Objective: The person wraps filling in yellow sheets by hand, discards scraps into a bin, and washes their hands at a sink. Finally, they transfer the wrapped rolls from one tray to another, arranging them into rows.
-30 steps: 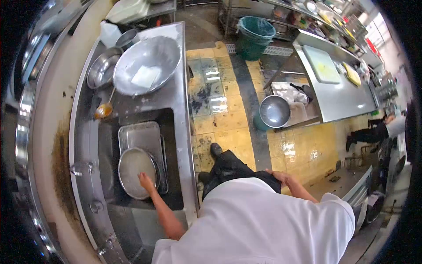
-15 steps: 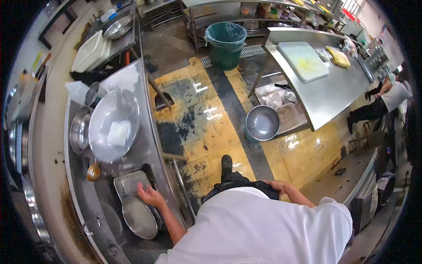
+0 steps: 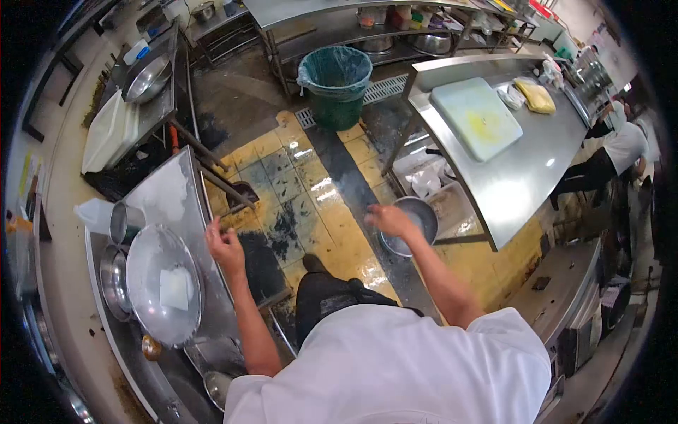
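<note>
My left hand (image 3: 226, 249) is raised by the front edge of the steel sink counter (image 3: 169, 185), its fingers loosely bent and apart with nothing in them. To its left, a large wide steel bowl (image 3: 145, 297) holds a white block-like piece (image 3: 175, 290). My right hand (image 3: 390, 220) reaches out over the floor, empty, fingers spread. In this view it overlaps a round grey bowl (image 3: 421, 219) standing low beside the steel table. A smaller steel bowl (image 3: 113, 283) and a steel pot (image 3: 127, 222) sit behind the large bowl.
Ahead stands a green bin (image 3: 335, 92) with a plastic liner. The steel table (image 3: 515, 191) at right carries a white cutting board (image 3: 477, 116) and a yellow packet (image 3: 537, 97). Dark wet patches mark the yellow tile floor (image 3: 296, 191). A person (image 3: 625, 145) bends at the far right.
Both hands have moved forward: the left up from the sink pans to the counter edge, the right from beside my waist out over the grey bowl. My view has shifted forward along the counter.
</note>
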Tool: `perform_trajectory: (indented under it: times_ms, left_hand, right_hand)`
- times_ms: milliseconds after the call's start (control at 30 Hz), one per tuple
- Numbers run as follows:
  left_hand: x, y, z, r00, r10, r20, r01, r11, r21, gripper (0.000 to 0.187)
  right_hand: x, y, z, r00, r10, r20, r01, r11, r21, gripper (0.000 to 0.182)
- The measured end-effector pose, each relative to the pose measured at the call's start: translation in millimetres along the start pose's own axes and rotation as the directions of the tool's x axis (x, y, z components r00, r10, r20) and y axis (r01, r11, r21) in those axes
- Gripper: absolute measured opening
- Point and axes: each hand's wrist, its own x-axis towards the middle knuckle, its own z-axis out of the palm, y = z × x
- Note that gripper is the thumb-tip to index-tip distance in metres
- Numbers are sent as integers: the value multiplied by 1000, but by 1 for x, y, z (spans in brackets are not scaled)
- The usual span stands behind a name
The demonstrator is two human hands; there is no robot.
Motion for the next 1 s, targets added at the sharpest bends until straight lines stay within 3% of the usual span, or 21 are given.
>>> perform_trajectory:
  times_ms: [33, 67, 100, 133, 167, 200, 233, 267, 333, 367, 400, 433, 467, 533, 633, 733, 867, 900, 933, 1000]
  left_hand:
    - [9, -17, 20, 993, -63, 95, 67, 997, -40, 34]
    - [15, -33, 39, 993, -61, 101, 65, 997, -43, 34]
    - [22, -37, 58, 984, -82, 159, 88, 996, -29, 34]
    - [27, -46, 72, 968, -106, 228, 111, 994, -7, 33]
    - [33, -59, 84, 964, -103, 246, 108, 994, -5, 33]
    - [47, -69, 106, 900, -121, 420, 88, 991, 98, 33]
    - [65, -69, 118, 802, -153, 577, 44, 979, 199, 32]
    - [77, -68, 129, 798, -143, 586, 35, 981, 192, 32]
    - [103, -39, 163, 759, -93, 644, 97, 995, 29, 24]
    - [116, -30, 183, 753, -76, 653, 84, 996, 20, 24]
    - [128, -23, 204, 747, 50, 662, 42, 992, -121, 23]
    - [142, -10, 224, 733, 178, 657, 1, 965, -263, 22]
    - [154, 4, 245, 712, 200, 673, -14, 962, -271, 22]
    - [177, 46, 280, 653, 176, 737, 157, 920, -359, 14]
    - [210, 103, 327, 545, 224, 808, 175, 912, -371, 20]
    - [231, 135, 384, 533, 369, 761, 34, 890, -455, 27]
    - [258, 177, 442, 497, 349, 794, 69, 897, -437, 39]
    - [268, 188, 452, 414, 214, 885, 220, 920, -325, 25]
    - [278, 196, 472, 410, 231, 882, 203, 920, -336, 25]
    - [289, 191, 512, 482, 377, 791, 223, 820, -527, 14]
  right_hand:
    - [15, -5, 4, 942, -297, 159, 333, 751, -571, 41]
    - [30, -10, 10, 797, -407, 446, 533, 127, -836, 39]
    - [32, -30, 21, 795, -457, 399, 599, 487, -635, 42]
    - [41, -31, 24, 803, -452, 389, 588, 498, -637, 42]
    - [48, -33, 29, 877, -372, 303, 479, 701, -528, 43]
    - [60, -43, 28, 931, -282, 232, 355, 849, -393, 44]
    - [73, -41, 23, 948, -242, 207, 316, 791, -523, 45]
    - [78, -37, 16, 951, -243, 193, 309, 795, -522, 45]
    - [91, -59, 6, 963, -183, 197, 267, 555, -788, 44]
    - [91, -72, 3, 967, -233, 103, 244, 728, -640, 39]
    - [92, -89, 4, 969, -231, 83, 230, 740, -631, 39]
    - [96, -104, 2, 968, -252, -11, 212, 838, -504, 37]
    - [99, -120, -2, 959, -258, -112, 203, 911, -359, 35]
    - [104, -150, -7, 929, -308, -207, 215, 901, -377, 27]
    - [128, -183, -32, 874, -370, -315, 272, 910, -313, 27]
    - [147, -213, -65, 805, -450, -386, 374, 891, -257, 27]
    - [177, -250, -118, 749, -521, -410, 393, 847, -358, 28]
    - [182, -263, -129, 737, -524, -427, 405, 848, -341, 28]
    - [189, -278, -146, 721, -535, -441, 421, 843, -335, 29]
    - [200, -298, -170, 693, -578, -431, 436, 812, -387, 30]
